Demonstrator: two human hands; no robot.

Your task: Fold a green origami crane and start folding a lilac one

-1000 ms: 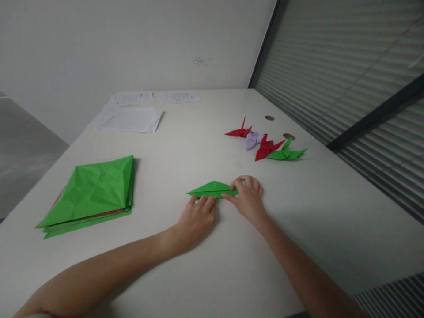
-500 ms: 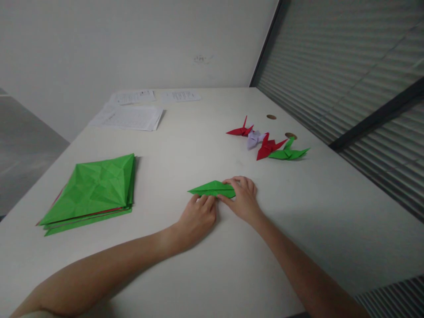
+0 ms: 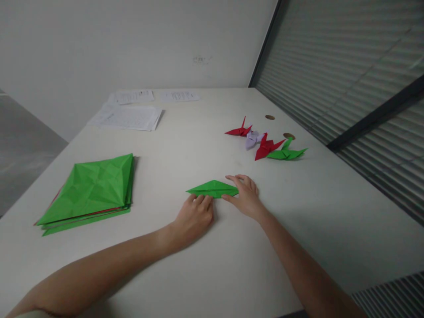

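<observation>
A view from a head-worn camera, looking down over a pale worktop (image 3: 205,274) that fills most of the frame. Just right of centre lies a folded green paper shape (image 3: 212,188), a long, flat, narrow diamond with sharp points at its left and right ends, flat on the surface.

Both bare forearms reach in from the bottom edge. The left hand (image 3: 195,214) lies palm down just below the shape, with loosely bent fingers whose tips touch its lower edge. The right hand (image 3: 245,196) sits at the shape's right point, palm down, fingers spread a little over that tip and the thumb beside the lower edge. Neither hand is closed around the paper; both rest on it with open fingers.

The paper looks very light and thin, stiffened somewhat by its layers and creases. It would probably slide easily on the smooth worktop and crumple if squeezed. The flat middle layers and folded edges look the safest places to hold it, and the fine points the most fragile.

At left sits a stack of creased green sheets (image 3: 92,187) with a red edge showing beneath. At upper right of centre four folded paper cranes cluster: a red crane (image 3: 239,131), a lilac crane (image 3: 253,139), a second red crane (image 3: 266,149) and a green crane (image 3: 285,153). Printed white pages (image 3: 129,117) lie at the far edge, by the wall. Slatted blinds (image 3: 347,66) fill the right side.
</observation>
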